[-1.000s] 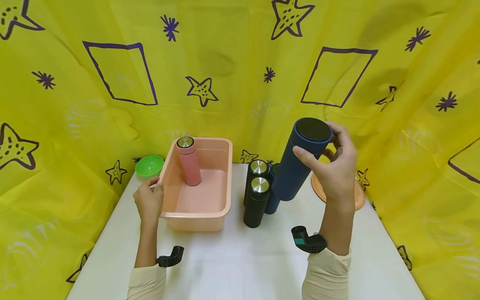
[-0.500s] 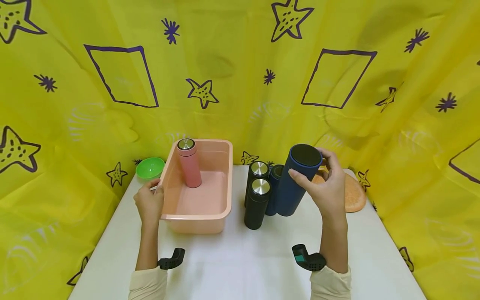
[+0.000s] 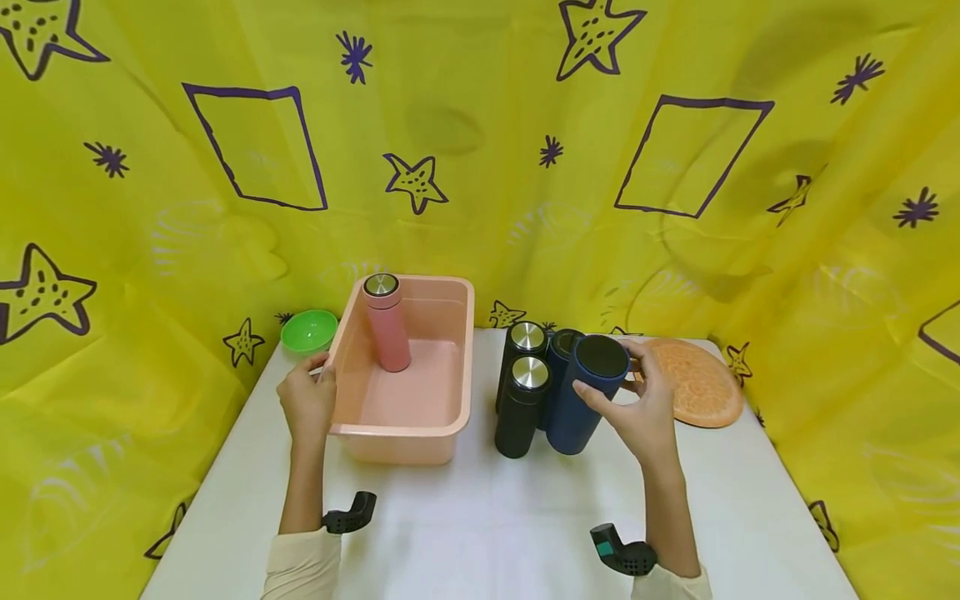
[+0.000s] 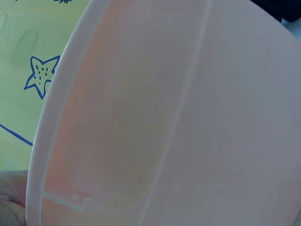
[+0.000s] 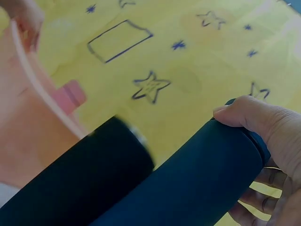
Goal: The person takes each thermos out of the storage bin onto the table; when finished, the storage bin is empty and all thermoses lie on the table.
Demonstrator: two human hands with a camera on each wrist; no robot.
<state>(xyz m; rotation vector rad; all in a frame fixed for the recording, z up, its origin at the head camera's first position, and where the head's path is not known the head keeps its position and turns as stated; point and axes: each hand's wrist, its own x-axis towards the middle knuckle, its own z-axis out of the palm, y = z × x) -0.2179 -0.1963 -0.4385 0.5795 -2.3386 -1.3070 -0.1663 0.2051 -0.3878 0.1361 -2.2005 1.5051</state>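
Head view: the right hand [image 3: 643, 410] has its fingers curled around the top of the blue bottle [image 3: 585, 398], which stands upright on the table [image 3: 480, 525], just right of the pink tub [image 3: 405, 375] and touching two black bottles [image 3: 520, 406]. The left hand [image 3: 307, 400] grips the tub's left rim.

Left wrist view: only the tub [image 4: 188, 117] wall shows; finger state cannot be told.

Right wrist view: fingers [image 5: 244, 115] clamp the blue bottle [image 5: 197, 183] near its cap. The bottle looks rigid, smooth, probably slippery; grasp around the upper body.

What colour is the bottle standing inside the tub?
Pink bottle with a silver cap, clearest in the head view.
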